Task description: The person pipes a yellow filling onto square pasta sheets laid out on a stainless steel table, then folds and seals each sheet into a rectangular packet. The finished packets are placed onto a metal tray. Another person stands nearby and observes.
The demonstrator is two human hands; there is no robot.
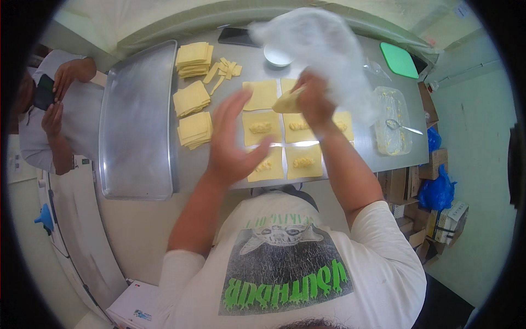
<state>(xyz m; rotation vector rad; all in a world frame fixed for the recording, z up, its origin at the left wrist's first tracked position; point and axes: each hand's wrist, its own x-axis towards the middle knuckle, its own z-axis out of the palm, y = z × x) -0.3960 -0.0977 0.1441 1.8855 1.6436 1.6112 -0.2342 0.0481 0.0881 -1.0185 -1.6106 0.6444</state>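
Observation:
My left hand (230, 140) is raised with its fingers spread and holds nothing. It is a little blurred, above the left edge of the rows of dough squares. My right hand (318, 107) is closed on a folded-looking piece of yellow dough (287, 102) over the far row. Behind that hand, a sheet of clear plastic (329, 46) is smeared by motion; whether the hand touches it I cannot tell. Below lie several flat yellow dough squares. A bare one (260, 95) is at the far left, and nearer ones carry mounds of pale yellow filling (261, 127).
Dough stacks (192, 98) and offcut strips (223, 70) lie left, beside a large metal tray (137, 126). A white bowl (278, 56) and dark flat object (236, 36) are behind. Right are a filling tub (383, 143) with spoon (402, 127) and green lid (399, 59). A person (71, 104) holds a phone.

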